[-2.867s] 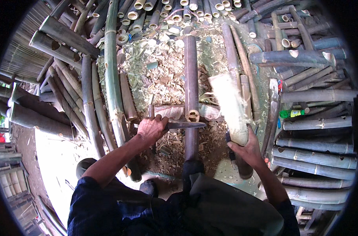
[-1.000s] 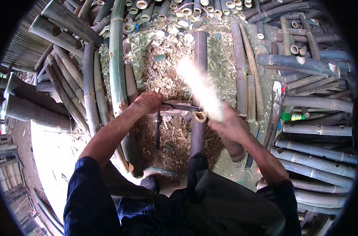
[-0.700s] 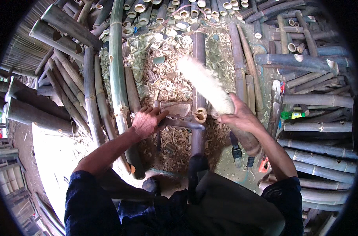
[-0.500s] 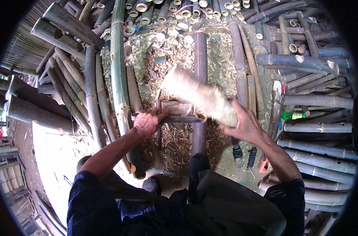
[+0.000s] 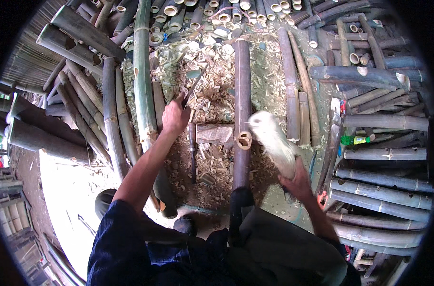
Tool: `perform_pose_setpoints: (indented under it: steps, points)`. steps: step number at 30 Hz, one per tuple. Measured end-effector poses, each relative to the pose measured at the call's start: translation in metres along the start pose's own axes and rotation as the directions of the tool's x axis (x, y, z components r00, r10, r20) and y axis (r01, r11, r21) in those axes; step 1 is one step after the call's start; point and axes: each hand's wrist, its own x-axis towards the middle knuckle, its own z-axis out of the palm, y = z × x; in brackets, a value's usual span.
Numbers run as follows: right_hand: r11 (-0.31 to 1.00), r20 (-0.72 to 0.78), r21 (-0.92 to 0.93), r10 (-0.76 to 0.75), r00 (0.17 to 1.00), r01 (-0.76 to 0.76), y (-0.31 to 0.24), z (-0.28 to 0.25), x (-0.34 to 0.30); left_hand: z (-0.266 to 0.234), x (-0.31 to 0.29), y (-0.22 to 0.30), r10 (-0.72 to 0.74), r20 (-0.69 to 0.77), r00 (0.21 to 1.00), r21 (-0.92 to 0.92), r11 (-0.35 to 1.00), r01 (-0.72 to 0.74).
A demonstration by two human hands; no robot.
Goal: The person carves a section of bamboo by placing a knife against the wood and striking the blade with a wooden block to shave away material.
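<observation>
My left hand (image 5: 175,116) is closed around the grip of a chisel (image 5: 196,85). Its thin dark blade slants up and to the right, clear of the bamboo. My right hand (image 5: 297,183) grips the lower end of a pale wooden mallet (image 5: 272,138), blurred by motion, whose thick head reaches up near the pole. Between my hands a dark bamboo pole (image 5: 242,90) runs away from me, with a rough pale-edged hole (image 5: 244,139) cut in its upper side. A wooden block (image 5: 216,134) lies against the pole's left side.
A slim wood-handled tool (image 5: 193,152) lies left of the block. Wood chips (image 5: 217,107) litter the ground. A green bamboo pole (image 5: 143,76) stretches along the left. Stacked bamboo (image 5: 386,155) lines the right, near a saw with an orange handle (image 5: 322,199) and a green bottle (image 5: 355,140).
My left hand has lifted the chisel off the pole and swung its blade up and away, uncovering the hole. My right hand has drawn the mallet down and right, turning it more upright.
</observation>
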Motion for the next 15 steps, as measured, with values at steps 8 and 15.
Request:
perform_pose_setpoints:
  steps: [8, 15]
  points:
    - [0.894, -0.058, 0.254, 0.394, 0.917, -0.368, 0.072, 0.137, -0.143, 0.033, 0.019, 0.005, 0.257, -0.264, 0.929, 0.180, 0.960, -0.214]
    - [0.833, 0.049, 0.304, 0.470, 0.881, -0.461, 0.042, 0.195, -0.062, 0.072, -0.163, -0.012, 0.362, 0.627, 0.690, 0.276, 0.725, -0.631]
